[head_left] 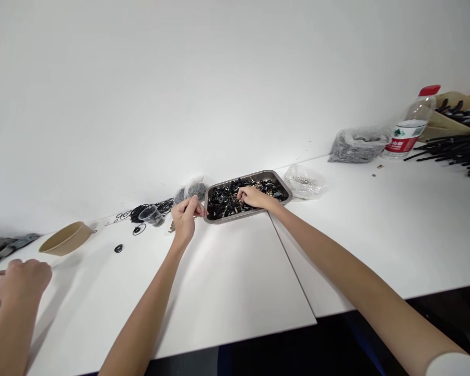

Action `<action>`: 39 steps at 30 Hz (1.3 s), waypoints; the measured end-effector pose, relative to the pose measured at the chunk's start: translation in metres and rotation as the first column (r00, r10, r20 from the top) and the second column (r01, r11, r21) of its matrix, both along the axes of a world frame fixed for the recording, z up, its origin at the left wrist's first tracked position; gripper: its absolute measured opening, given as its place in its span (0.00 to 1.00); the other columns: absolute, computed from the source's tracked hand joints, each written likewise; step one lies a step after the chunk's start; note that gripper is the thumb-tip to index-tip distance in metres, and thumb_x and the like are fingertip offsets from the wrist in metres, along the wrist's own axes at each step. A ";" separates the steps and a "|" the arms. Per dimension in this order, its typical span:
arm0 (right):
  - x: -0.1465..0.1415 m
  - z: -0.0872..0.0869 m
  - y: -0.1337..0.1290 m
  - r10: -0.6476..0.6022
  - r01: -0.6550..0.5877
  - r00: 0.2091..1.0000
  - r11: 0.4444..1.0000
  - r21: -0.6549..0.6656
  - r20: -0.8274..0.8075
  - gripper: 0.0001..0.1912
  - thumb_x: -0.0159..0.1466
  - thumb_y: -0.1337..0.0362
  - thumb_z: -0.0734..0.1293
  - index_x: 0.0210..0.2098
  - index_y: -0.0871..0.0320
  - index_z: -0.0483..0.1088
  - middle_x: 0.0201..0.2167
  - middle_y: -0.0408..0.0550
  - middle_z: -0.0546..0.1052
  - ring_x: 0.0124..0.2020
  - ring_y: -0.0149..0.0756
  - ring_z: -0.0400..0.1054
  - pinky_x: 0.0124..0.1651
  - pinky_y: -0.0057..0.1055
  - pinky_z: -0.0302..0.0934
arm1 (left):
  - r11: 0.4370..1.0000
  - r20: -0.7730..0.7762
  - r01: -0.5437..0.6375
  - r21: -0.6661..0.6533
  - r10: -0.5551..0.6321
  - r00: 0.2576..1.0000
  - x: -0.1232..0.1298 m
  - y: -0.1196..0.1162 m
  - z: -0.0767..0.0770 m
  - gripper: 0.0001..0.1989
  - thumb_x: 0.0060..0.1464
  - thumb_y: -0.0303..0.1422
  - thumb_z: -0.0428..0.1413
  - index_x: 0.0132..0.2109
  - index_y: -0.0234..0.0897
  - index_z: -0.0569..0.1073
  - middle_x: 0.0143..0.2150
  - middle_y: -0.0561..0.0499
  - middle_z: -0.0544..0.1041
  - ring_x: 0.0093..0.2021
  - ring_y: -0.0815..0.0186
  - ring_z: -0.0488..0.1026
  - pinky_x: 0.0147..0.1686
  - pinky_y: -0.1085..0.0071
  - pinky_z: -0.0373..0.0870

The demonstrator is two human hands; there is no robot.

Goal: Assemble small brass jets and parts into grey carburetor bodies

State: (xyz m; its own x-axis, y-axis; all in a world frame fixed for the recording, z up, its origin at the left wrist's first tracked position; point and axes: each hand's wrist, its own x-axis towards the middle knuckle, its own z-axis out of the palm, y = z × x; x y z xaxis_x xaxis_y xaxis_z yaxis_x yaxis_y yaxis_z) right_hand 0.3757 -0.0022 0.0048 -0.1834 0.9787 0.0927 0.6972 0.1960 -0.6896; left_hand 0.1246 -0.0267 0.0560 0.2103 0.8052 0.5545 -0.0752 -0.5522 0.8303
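Metal tray (235, 217) of small parts: a shallow, oblong vessel with rounded corners and a narrow, dull grey rim, set obliquely on the white table (235, 282) near the wall (219, 78). Its near edge meets a seam between two table sections. The contents, small black parts (222, 202), form a loose, uneven layer over most of the floor; glossy highlights and slender brass-coloured pieces show among them. Bare metal is exposed toward the far right corner. Individual shapes are too small to identify.

The right hand (255, 197) reaches over the near rim, its fingers bent down into the parts; whether it grasps one cannot be told. The left hand (186, 213) is at the tray's left end, fingers curled toward the thumb; whether anything is pinched there cannot be told.

Just right of the tray lies a clear plastic bag (304, 183) of small, pale pieces. To the left stands a transparent plastic cup (152, 214), tilted, beside a bundle of thin black rings (138, 214).
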 end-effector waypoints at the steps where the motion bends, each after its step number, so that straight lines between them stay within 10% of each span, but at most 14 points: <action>1: 0.000 0.000 0.000 -0.001 0.001 1.000 1.000 -0.004 0.002 0.17 0.70 0.57 0.65 0.54 0.59 0.69 0.53 0.53 0.73 0.49 0.39 0.71 0.51 0.43 0.69 | 0.999 -0.030 -0.037 -0.013 0.037 0.999 -0.007 -0.002 -0.003 0.22 0.59 0.41 0.58 0.21 0.34 0.69 0.21 0.50 0.72 0.23 0.66 0.72 0.25 0.71 0.68; 13: -0.001 0.002 -0.003 0.008 -0.008 1.000 1.000 -0.029 0.005 0.17 0.70 0.57 0.65 0.55 0.59 0.69 0.53 0.53 0.72 0.50 0.39 0.71 0.52 0.43 0.69 | 0.969 -0.378 -0.238 -0.064 0.197 0.905 -0.049 -0.013 -0.049 0.22 0.61 0.50 0.51 0.45 0.35 0.74 0.43 0.44 0.76 0.45 0.58 0.77 0.51 0.60 0.74; 18: 0.003 0.003 -0.004 0.048 -0.049 0.999 0.998 -0.041 -0.018 0.14 0.69 0.60 0.66 0.52 0.60 0.70 0.49 0.52 0.74 0.46 0.37 0.72 0.48 0.39 0.70 | 0.955 -0.419 -0.297 0.015 0.276 0.865 -0.044 -0.015 -0.029 0.17 0.60 0.45 0.54 0.48 0.38 0.72 0.49 0.44 0.72 0.45 0.60 0.74 0.47 0.60 0.75; 24: 0.015 0.007 -0.003 0.134 -0.138 0.987 0.989 -0.051 -0.084 0.19 0.56 0.81 0.66 0.44 0.60 0.74 0.41 0.49 0.79 0.39 0.32 0.73 0.37 0.22 0.65 | 0.852 -0.356 -0.303 0.427 0.466 0.810 0.004 -0.030 0.004 0.07 0.59 0.31 0.51 0.43 0.38 0.72 0.44 0.46 0.72 0.45 0.60 0.70 0.46 0.61 0.72; 32: 0.017 0.009 -0.002 0.103 -0.105 0.992 0.994 -0.028 -0.068 0.16 0.54 0.81 0.66 0.41 0.62 0.75 0.36 0.50 0.80 0.37 0.31 0.74 0.36 0.21 0.65 | 0.801 -0.492 0.133 0.583 0.218 0.843 0.037 -0.056 -0.052 0.12 0.59 0.21 0.47 0.45 0.38 0.71 0.42 0.44 0.72 0.44 0.61 0.70 0.44 0.64 0.69; 39: 0.014 0.013 -0.005 0.063 -0.064 0.997 0.998 -0.016 -0.043 0.13 0.55 0.80 0.67 0.38 0.63 0.75 0.33 0.48 0.79 0.33 0.31 0.72 0.36 0.24 0.63 | 0.925 -0.483 0.111 0.362 0.084 0.872 0.024 -0.043 -0.065 0.11 0.57 0.22 0.47 0.36 0.38 0.72 0.33 0.48 0.72 0.36 0.64 0.69 0.36 0.69 0.65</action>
State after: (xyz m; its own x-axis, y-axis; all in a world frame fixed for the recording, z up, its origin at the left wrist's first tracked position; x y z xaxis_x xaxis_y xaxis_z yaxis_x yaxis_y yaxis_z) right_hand 0.3894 -0.0072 0.0174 -0.2419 0.9666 0.0846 0.6539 0.2268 -0.7218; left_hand 0.1482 -0.0696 -0.0086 0.5376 0.5578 0.6323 0.2693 -0.8243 0.4981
